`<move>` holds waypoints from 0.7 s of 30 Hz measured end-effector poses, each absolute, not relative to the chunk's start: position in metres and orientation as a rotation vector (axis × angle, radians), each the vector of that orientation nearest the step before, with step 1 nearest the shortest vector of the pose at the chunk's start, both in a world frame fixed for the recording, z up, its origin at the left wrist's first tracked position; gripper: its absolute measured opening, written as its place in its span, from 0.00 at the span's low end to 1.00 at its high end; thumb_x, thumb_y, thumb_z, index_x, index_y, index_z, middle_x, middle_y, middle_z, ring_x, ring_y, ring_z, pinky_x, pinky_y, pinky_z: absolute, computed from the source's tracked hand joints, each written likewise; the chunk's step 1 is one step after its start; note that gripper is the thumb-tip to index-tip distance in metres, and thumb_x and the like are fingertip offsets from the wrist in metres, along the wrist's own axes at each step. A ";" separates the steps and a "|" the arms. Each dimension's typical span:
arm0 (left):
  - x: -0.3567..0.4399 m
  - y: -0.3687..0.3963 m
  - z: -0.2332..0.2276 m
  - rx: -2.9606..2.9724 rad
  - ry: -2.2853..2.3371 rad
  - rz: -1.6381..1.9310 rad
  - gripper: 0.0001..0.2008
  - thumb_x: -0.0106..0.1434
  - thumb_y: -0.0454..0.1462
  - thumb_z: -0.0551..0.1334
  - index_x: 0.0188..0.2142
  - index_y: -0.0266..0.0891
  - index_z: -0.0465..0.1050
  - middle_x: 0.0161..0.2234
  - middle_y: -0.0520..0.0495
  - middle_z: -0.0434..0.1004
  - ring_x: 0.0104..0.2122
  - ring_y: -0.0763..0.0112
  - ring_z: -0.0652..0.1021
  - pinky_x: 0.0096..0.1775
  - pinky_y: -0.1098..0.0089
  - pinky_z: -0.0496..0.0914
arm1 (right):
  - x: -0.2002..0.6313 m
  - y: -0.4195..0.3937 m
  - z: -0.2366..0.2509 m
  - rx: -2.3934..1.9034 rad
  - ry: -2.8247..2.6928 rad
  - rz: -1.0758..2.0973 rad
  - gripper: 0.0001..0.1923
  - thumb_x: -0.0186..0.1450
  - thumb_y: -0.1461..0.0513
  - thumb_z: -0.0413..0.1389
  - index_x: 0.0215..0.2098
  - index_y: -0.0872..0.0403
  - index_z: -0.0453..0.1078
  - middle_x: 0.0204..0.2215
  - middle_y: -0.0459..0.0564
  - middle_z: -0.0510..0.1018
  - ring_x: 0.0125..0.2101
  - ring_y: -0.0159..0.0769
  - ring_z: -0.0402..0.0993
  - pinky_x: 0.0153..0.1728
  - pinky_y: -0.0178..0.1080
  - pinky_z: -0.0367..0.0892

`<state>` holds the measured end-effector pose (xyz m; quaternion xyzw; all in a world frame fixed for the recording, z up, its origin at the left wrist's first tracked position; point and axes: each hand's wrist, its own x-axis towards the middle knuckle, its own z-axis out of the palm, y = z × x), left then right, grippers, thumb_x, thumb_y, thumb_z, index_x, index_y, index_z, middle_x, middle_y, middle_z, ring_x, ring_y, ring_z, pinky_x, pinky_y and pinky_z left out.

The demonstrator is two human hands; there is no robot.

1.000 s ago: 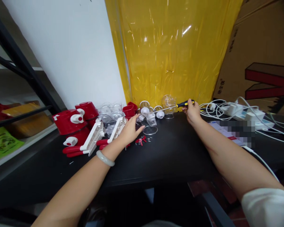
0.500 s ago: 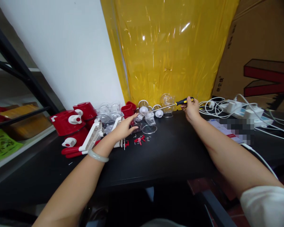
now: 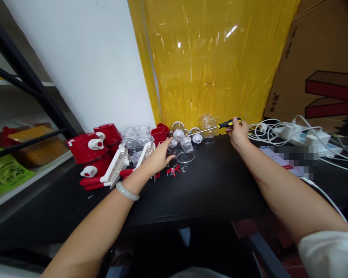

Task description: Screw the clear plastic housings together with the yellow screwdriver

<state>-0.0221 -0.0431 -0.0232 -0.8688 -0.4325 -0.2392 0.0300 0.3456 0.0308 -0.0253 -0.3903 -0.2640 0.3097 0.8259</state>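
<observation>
My right hand (image 3: 239, 134) is closed around the black and yellow handle of a screwdriver (image 3: 224, 125). Its long metal shaft points left, toward a clear plastic part (image 3: 187, 146) with a round rim that lies on the black table. Beside that part is my left hand (image 3: 161, 154), its fingers stretched out and the thumb apart; whether the fingertips touch the clear plastic I cannot tell. Perforated metal drums with white hubs (image 3: 178, 130) stand just behind. Small red pieces (image 3: 173, 170) and several screws (image 3: 183, 169) lie in front of the clear part.
Red housings with white knobs (image 3: 85, 148) and white, red-ended handles (image 3: 116, 166) crowd the left side. Clear cups (image 3: 136, 133) and a red part (image 3: 160, 132) stand at the back. To the right are cables, a power strip (image 3: 326, 144) and a tablet-like screen (image 3: 275, 156).
The whole view has shifted slightly, so things appear a little farther right. Both hands keep nearly the same places, and the screwdriver still points at the clear part.
</observation>
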 end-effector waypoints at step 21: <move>-0.025 -0.038 -0.023 -2.719 -1.294 -0.739 0.36 0.71 0.39 0.65 0.74 0.36 0.54 0.74 0.28 0.60 0.73 0.49 0.63 0.71 0.45 0.61 | 0.351 0.036 -0.032 -0.858 -0.559 0.638 0.19 0.71 0.50 0.61 0.34 0.49 0.57 0.19 0.34 0.65 0.14 0.23 0.61 0.16 0.25 0.61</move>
